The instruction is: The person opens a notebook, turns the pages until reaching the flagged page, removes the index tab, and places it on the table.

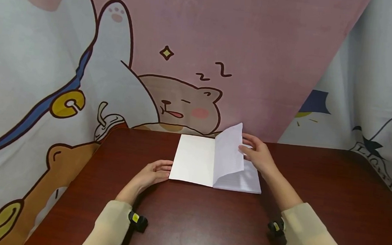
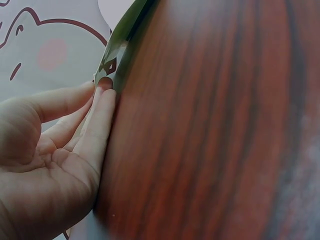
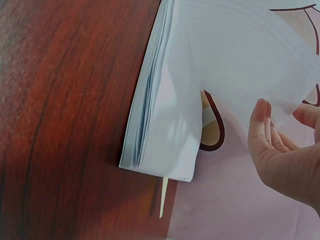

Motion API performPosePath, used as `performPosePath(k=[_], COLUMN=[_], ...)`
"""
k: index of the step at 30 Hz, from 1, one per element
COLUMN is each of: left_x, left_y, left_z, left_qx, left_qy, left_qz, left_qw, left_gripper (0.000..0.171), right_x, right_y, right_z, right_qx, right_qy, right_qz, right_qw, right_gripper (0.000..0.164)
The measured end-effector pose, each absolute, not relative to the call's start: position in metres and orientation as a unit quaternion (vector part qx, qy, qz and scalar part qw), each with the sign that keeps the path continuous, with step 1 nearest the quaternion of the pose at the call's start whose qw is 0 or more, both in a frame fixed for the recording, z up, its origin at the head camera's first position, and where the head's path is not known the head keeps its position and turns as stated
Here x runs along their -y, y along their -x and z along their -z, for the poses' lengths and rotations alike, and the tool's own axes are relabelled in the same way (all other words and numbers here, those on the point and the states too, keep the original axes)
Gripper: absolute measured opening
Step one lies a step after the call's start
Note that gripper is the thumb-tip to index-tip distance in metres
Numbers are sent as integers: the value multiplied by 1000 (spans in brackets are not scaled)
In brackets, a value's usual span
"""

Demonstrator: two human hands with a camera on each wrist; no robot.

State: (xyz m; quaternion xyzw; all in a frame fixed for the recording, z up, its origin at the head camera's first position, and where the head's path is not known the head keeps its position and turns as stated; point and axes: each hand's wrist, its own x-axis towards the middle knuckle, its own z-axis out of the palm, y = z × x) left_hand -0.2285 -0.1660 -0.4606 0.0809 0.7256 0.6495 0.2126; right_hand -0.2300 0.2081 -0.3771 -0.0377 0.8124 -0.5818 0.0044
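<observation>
An open notebook (image 1: 192, 159) with blank white pages lies on the table. At its left edge, my left hand (image 1: 153, 173) holds the cover side. The left wrist view has that hand's thumb (image 2: 70, 102) and fingers on either side of the notebook's thin edge (image 2: 117, 47). One raised page (image 1: 229, 152) stands up from the right half, curving at its bottom. My right hand (image 1: 258, 153) pinches this page by its outer edge. Faint ruled lines show on the lifted page (image 3: 240, 55) in the right wrist view, near the right hand (image 3: 285, 155).
The dark reddish-brown wooden table (image 1: 187, 223) extends around the notebook. A cartoon-printed curtain (image 1: 267, 66) hangs right behind its far edge. A pale ribbon bookmark (image 3: 163, 197) sticks out of the notebook. Each wrist wears a small black camera (image 1: 138, 221).
</observation>
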Motion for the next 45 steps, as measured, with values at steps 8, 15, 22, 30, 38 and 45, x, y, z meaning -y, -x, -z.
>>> performPosePath(k=[8,15,22,30,38,45], left_x=[165,166,167,166,164,165], left_y=[227,228,228,227,225,225], left_z=[460,460,461,460,457,456], left_qx=[-724,-726,-727,-728,-728,-728], left_qy=[-84,-87,-94,-85,-72,-69], left_qz=[-651,-650,-648,-649,-653,-654], left_qw=[211,209,208,203,198,195], left_gripper=[50,51,51,49,47,45], right_x=[-201,-193,-188,-183,-180,-181], right_y=[231,233,233,236,238,236], right_z=[374,370,368,367,366,362], right_qx=[-809,-795,-789,-777,-772,-779], right_qy=[44,56,67,84,100,98], right_qz=[587,603,610,623,627,619], right_qw=[3,4,-2,-1,1,0], right_gripper=[55,55,53,53,51,51])
